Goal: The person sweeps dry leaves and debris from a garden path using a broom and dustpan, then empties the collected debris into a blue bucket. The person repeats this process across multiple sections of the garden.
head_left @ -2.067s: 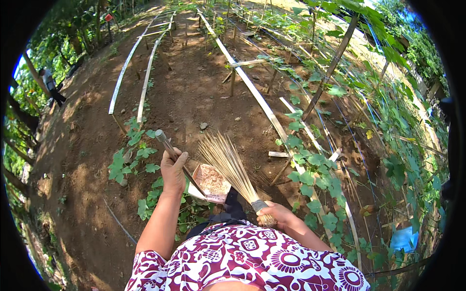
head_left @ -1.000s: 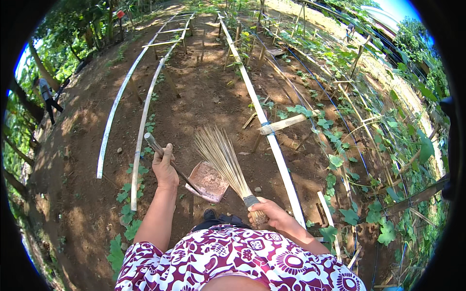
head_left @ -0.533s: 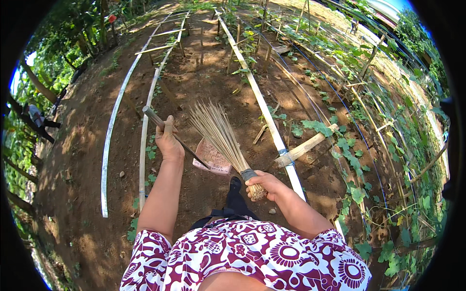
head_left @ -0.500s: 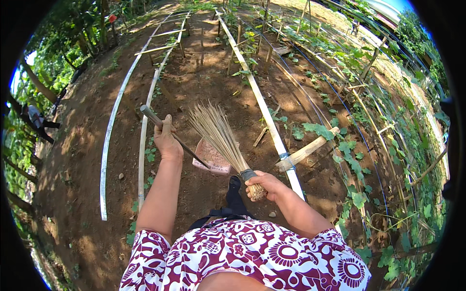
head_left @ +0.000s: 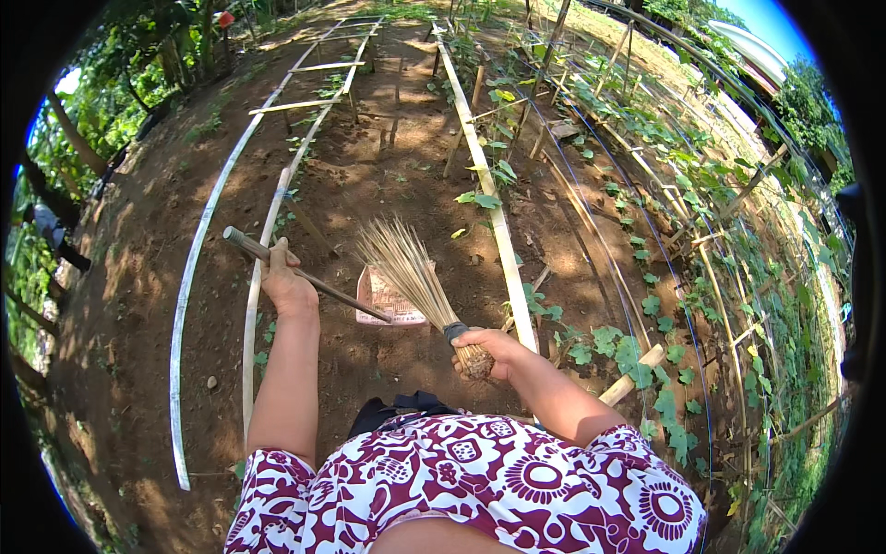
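My left hand [head_left: 288, 279] is wrapped round the stick handle of a dustpan [head_left: 377, 301]. That handle slants down to the right, into the pale pinkish pan, which is low over the brown soil ahead of me; I cannot tell whether it touches the ground. In my right hand [head_left: 494, 353] is a stick broom [head_left: 406, 268], a bundle of thin tan ribs bound with a dark band near its butt. The bristles fan up and to the left, over the right part of the pan and partly hiding it.
Long bamboo rails run forward on the left [head_left: 210, 217] and right [head_left: 489, 185]. A cut bamboo piece [head_left: 632, 377] sticks out at lower right. Leafy vines [head_left: 618, 346] and strung lines cover the right side. A person [head_left: 55, 235] is at the far left among trees.
I have moved forward along the path between the rails. My left hand and the handle's top end have shifted left and down, so the handle lies flatter. My foot is now out of view.
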A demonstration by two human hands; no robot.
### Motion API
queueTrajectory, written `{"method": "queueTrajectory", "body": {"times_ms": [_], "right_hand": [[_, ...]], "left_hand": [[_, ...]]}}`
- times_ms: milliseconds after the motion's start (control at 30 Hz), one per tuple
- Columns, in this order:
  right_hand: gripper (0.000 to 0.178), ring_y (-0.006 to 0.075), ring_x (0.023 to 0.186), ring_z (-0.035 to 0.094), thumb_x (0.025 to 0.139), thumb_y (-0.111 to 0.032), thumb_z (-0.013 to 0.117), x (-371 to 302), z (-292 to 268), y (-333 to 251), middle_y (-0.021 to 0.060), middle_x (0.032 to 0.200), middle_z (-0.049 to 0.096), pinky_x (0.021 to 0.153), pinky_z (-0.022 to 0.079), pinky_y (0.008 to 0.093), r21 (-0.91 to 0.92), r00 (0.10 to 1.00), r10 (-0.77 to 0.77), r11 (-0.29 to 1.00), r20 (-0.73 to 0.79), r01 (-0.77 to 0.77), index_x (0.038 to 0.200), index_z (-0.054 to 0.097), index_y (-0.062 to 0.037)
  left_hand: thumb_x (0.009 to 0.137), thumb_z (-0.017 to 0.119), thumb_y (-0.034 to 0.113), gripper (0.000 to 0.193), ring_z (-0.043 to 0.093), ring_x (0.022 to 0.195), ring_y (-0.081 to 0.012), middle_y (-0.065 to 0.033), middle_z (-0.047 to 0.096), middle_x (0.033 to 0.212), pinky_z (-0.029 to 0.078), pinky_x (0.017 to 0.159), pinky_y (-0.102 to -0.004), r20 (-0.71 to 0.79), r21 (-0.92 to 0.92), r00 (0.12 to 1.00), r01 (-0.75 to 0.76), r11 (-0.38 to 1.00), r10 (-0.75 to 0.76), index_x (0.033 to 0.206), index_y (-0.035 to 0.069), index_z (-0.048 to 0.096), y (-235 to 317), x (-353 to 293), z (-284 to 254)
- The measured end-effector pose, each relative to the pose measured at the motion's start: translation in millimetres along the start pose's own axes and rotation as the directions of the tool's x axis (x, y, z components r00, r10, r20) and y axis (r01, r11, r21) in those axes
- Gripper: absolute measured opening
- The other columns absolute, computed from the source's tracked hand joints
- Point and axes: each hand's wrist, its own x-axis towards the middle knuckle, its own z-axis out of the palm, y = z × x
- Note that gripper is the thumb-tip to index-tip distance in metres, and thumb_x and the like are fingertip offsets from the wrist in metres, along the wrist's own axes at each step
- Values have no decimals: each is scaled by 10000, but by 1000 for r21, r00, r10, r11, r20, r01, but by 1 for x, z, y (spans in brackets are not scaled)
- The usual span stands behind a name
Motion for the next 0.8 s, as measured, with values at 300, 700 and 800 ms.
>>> {"method": "queueTrajectory", "body": {"times_ms": [300,700,800], "right_hand": [[271,249,629,620,781,-157,623,137,0,-147,132,773,603,552,535,418,64,998,-45,997,54,41,1001,497,-61],[283,252,624,615,791,-151,622,289,21,-344,141,771,584,520,529,401,180,986,-169,970,1,166,1000,456,-57],[282,245,628,617,783,-159,632,326,13,-395,134,774,589,528,531,401,175,987,-158,971,-42,163,997,466,-78]], "left_hand": [[763,627,32,194,380,524,-77,35,404,557,313,525,-229,7,-33,999,40,999,-40,707,119,463,-115,173,64],[755,635,28,166,386,532,-74,32,438,596,310,532,-227,169,22,978,118,993,-120,710,115,501,-266,387,216],[753,631,21,172,387,536,-73,35,439,602,310,532,-223,172,7,977,124,992,-123,707,122,500,-301,434,245]]}}
